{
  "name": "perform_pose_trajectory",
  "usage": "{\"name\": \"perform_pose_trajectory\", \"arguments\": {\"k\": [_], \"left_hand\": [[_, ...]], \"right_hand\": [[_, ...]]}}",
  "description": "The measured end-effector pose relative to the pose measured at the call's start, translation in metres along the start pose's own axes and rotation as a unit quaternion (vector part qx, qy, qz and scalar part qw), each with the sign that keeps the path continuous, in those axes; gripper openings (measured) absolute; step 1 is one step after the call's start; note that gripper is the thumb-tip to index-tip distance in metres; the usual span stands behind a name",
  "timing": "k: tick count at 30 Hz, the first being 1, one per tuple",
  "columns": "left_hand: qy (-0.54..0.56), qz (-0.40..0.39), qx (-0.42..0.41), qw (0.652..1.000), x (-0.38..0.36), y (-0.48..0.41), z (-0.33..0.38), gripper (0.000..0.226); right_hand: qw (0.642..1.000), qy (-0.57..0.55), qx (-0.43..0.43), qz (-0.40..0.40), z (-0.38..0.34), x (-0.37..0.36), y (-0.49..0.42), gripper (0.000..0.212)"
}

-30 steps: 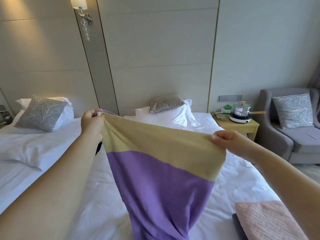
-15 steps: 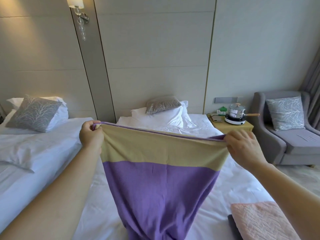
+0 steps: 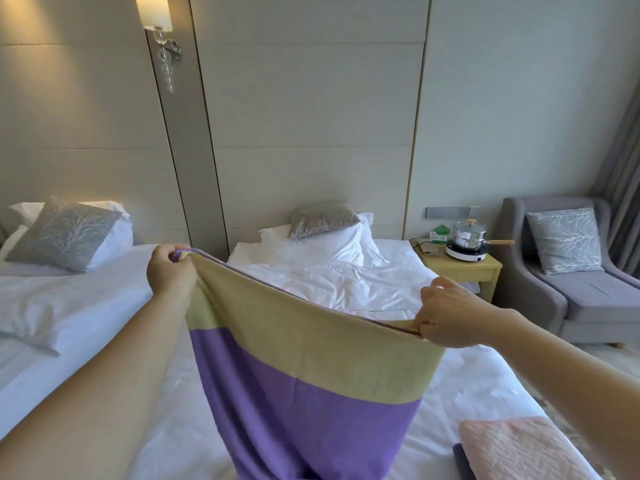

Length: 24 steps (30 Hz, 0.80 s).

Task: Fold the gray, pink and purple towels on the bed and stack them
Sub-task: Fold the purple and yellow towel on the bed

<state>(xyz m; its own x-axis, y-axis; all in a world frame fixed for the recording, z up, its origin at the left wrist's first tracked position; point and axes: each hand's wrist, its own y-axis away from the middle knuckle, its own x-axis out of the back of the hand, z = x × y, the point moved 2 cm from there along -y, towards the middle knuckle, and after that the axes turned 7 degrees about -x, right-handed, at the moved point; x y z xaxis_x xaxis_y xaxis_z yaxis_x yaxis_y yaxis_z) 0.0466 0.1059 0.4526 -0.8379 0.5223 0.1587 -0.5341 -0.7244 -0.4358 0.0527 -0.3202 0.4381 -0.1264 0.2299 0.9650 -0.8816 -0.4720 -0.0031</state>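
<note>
Near right, on the bed (image 3: 346, 289): folded pink towel (image 3: 519, 448) lying on a dark gray towel (image 3: 462, 463), of which only an edge shows.
Centre: purple towel (image 3: 304, 417) with a tan band, hanging over the bed. Your left hand (image 3: 171, 271) pinches its top left corner, your right hand (image 3: 450, 313) its top right.
Beyond: white pillow (image 3: 322, 245), nightstand (image 3: 464, 266) bearing a saucepan (image 3: 469, 233), gray armchair (image 3: 571, 289).

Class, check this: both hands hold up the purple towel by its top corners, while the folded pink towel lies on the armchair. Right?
Not quite. The head view shows the folded pink towel lying on the bed, not the armchair. Both the left hand and right hand do hold the purple towel up by its top corners.
</note>
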Motion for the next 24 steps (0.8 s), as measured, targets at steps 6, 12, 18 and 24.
{"name": "perform_pose_trajectory", "arguments": {"k": [6,12,18,24], "left_hand": [[0.028,-0.036,-0.026,0.999,-0.007,0.005,0.0,0.025],[0.017,-0.095,-0.063,0.993,-0.011,0.008,-0.012,0.017],[-0.041,-0.156,-0.054,0.985,-0.02,0.044,-0.043,0.018],[-0.1,-0.212,-0.042,0.971,-0.012,0.064,-0.074,0.017]], "right_hand": [[0.988,0.056,-0.094,-0.107,0.013,-0.032,0.008,0.051],[0.979,0.156,-0.073,-0.111,0.018,-0.042,0.013,0.035],[0.971,0.069,-0.113,-0.201,0.01,-0.096,0.023,0.035],[0.899,-0.288,-0.3,-0.134,0.023,-0.122,0.031,0.046]]}}
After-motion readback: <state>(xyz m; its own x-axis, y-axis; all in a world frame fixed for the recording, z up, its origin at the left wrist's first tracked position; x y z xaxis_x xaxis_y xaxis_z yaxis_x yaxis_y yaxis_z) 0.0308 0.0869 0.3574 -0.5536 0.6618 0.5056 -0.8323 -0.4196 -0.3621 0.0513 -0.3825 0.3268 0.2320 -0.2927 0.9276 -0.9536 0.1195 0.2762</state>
